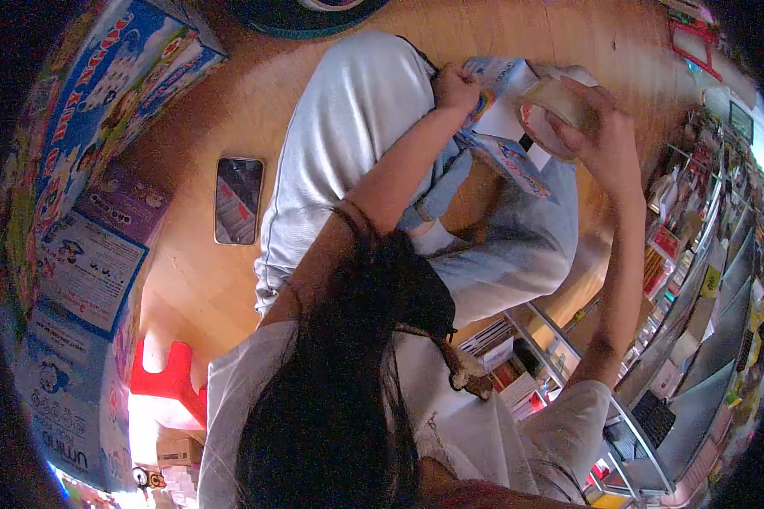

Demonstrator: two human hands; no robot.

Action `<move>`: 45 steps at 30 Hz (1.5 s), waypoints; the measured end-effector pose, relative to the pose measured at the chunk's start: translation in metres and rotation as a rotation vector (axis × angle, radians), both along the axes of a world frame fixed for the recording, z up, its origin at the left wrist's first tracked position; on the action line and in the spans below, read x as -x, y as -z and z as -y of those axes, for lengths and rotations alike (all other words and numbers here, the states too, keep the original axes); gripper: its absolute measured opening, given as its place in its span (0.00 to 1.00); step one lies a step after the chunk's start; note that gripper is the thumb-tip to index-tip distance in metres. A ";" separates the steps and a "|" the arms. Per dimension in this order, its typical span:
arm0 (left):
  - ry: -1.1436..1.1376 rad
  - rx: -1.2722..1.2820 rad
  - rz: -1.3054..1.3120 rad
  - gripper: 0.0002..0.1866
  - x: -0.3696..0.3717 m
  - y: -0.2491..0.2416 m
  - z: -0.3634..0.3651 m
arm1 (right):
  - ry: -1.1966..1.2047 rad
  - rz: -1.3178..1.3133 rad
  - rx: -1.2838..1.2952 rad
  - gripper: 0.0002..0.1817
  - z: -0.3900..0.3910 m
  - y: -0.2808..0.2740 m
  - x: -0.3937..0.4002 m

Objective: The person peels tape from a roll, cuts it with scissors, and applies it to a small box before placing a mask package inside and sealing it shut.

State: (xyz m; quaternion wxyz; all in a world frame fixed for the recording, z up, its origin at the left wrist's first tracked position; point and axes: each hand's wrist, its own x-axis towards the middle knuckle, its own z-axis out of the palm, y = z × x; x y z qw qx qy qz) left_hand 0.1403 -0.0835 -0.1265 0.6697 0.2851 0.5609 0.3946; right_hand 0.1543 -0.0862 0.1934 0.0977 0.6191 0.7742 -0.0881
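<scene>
My right hand (601,127) grips a wide roll of clear packing tape (560,106), with the thumb and fingers around its rim and the cardboard core showing. Closed at the left edge of a blue-and-white printed booklet (502,78) is my left hand (457,90). The booklet lies spread above my crossed legs, its white inside partly visible and a second printed panel slanting down toward the right. Beside my left fingers is a small rainbow-coloured curved piece (484,104). The tape roll overlaps the booklet's right side in this view.
A phone (239,201) lies on the wooden floor (199,284) left of my leg. Large printed packs (93,263) are stacked at the far left, near a red plastic stool (168,383). Shelves full of goods (683,280) line the right side. A dark round object (310,19) sits at the top edge.
</scene>
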 end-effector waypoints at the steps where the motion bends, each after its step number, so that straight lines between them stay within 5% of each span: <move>1: 0.012 -0.010 -0.018 0.14 0.001 0.000 0.000 | 0.017 -0.016 0.008 0.25 0.000 0.000 0.001; 12: 0.069 -0.082 -0.030 0.19 0.039 -0.077 0.008 | -0.037 -0.059 0.002 0.24 0.001 -0.004 0.006; 20: 0.143 -0.099 -0.119 0.19 0.029 -0.040 0.002 | 0.015 -0.047 0.043 0.26 0.001 -0.004 0.008; 24: 0.148 -0.285 -0.065 0.21 0.045 -0.067 -0.016 | -0.040 -0.102 0.038 0.26 0.001 -0.006 0.003; 29: 0.747 -0.750 0.220 0.48 0.136 -0.181 -0.059 | -0.055 -0.123 0.046 0.25 -0.001 -0.007 0.009; 34: 0.990 -1.180 -0.051 0.68 0.118 -0.160 -0.070 | -0.022 -0.122 0.058 0.25 -0.002 -0.005 0.007; 45: 1.121 -1.269 -0.254 0.75 0.107 -0.139 -0.061 | -0.065 -0.089 0.049 0.27 -0.005 -0.006 0.011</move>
